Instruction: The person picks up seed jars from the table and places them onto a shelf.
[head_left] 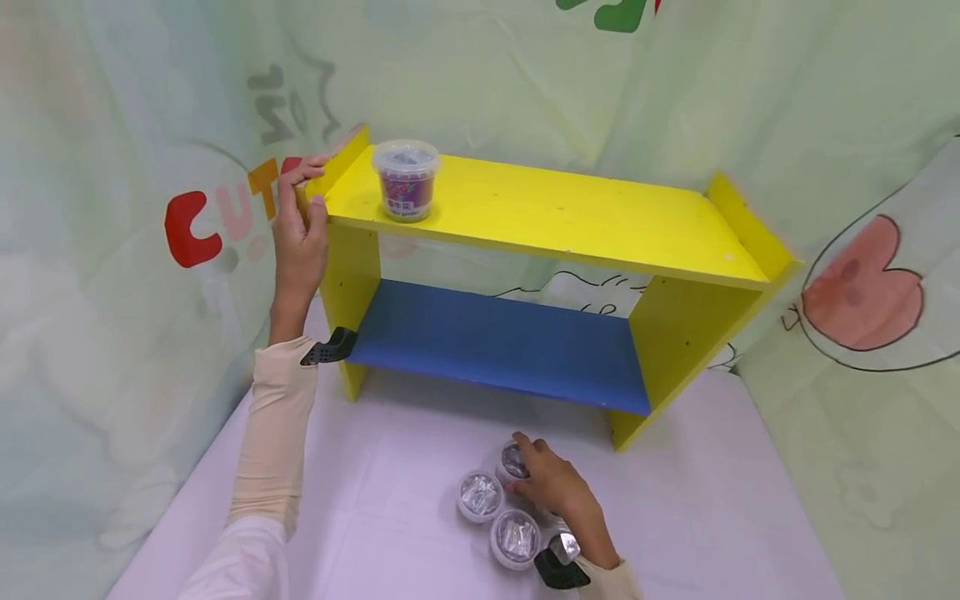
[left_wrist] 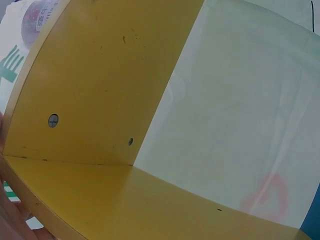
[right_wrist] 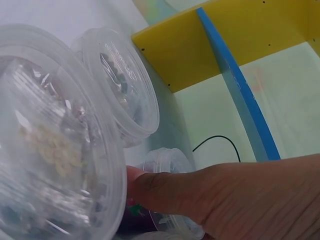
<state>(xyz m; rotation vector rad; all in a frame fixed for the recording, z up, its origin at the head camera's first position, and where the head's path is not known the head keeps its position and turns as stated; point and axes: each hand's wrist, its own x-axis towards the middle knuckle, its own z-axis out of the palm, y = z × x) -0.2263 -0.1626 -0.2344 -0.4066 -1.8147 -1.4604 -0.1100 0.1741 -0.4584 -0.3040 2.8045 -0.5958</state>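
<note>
"Head view: what do I enter for the left hand (head_left: 300, 237)?"

"Upper left of the frame: fingers clamped on the end panel of the yellow shelf (head_left: 555, 217). Just beside it I list one purple-labelled tub (head_left: 407, 185), clear lid on, upright on the top board."

"And the right hand (head_left: 557, 483)?"

"Lower centre: fingers clamped on a held tub (head_left: 514, 458), partly covered by the hand, on the white counter (head_left: 397, 483) before the shelf. My right wrist view shows the thumb against its side."

"Neighbours?"

"Two more, silvery packets under clear lids: left tub (head_left: 480, 494) and near tub (head_left: 515, 539), both close to the hand."

"Remaining fittings?"

"Blue board (head_left: 495, 342), one, mid-frame; printed curtain (head_left: 510, 83), one, along the top. I close no further entries."
</note>
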